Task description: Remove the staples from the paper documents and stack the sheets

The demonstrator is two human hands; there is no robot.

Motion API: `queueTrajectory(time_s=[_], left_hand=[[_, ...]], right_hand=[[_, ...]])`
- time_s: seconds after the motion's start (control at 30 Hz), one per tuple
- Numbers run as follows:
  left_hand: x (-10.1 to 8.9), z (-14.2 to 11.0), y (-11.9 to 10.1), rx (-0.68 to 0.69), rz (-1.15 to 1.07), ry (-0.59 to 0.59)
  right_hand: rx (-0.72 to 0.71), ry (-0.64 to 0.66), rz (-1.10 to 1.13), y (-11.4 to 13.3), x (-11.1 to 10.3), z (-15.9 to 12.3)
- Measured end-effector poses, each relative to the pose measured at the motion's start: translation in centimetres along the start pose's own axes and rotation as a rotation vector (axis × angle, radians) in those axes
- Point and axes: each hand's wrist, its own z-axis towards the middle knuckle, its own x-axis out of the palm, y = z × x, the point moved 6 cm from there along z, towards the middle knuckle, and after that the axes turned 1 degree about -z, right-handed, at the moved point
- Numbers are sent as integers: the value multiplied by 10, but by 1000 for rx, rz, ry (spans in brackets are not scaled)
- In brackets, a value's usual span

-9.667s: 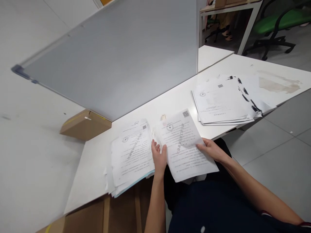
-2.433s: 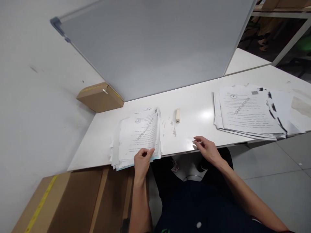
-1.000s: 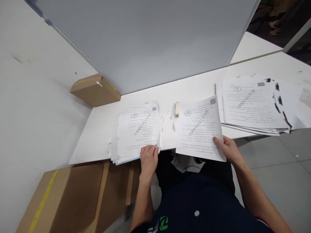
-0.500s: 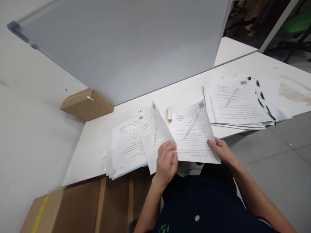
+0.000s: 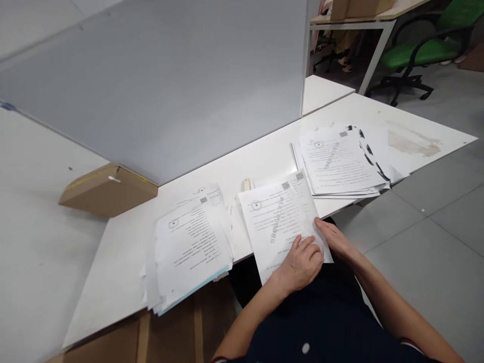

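Observation:
In front of me are two overlapping printed sheets, the upper sheet (image 5: 264, 217) lying partly over the lower sheet (image 5: 305, 194). My right hand (image 5: 335, 239) grips their right edge. Across the lower part of the upper sheet is my left hand (image 5: 304, 259), its fingers bent and closed on the paper; its thumb is hidden. A small cream block-shaped object (image 5: 247, 184) sits just behind the sheets, partly covered by them. To the left lies a loose paper stack (image 5: 192, 247) with a light-blue edge at its bottom. Another paper stack (image 5: 340, 161) with black marks lies to the right.
A whiteboard (image 5: 170, 85) stands along the back of the white table (image 5: 98, 282). One cardboard box (image 5: 109, 189) is at the back left. Brown cardboard (image 5: 170, 330) shows below the front edge. Beyond the table's right end is a green chair (image 5: 423, 53).
My left hand has moved right, bringing its sheet over the one in my right hand. The cream object is now partly covered. The camera view has shifted right.

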Motion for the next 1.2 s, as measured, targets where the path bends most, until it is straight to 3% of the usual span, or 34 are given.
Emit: queueTrajectory(time_s=[0.33, 0.47, 0.57, 0.67, 0.77, 0.87, 1.0, 1.2], left_hand=[[-2, -7, -7, 115, -20, 110], [-9, -18, -3, 97, -82, 71], [-24, -30, 21, -134, -164, -122], [-42, -55, 65, -590, -246, -417], [-48, -84, 101, -1004, -496, -616], [-47, -94, 119, -1174, -852, -697], [-67, -84, 125, -1108, -1060, -776], [-134, -68, 126, -800, -868, -1088]], right_hand=[[-24, 136, 29, 1, 8, -4], [4, 156, 29, -8, 7, -4], [31, 175, 48, -16, 6, -5], [69, 133, 60, -23, 0, -6], [59, 92, 57, -21, -3, -8], [25, 107, 59, -11, 0, -10], [-64, 142, 41, 13, 11, -7], [-343, 57, -6, 79, 21, 15]])
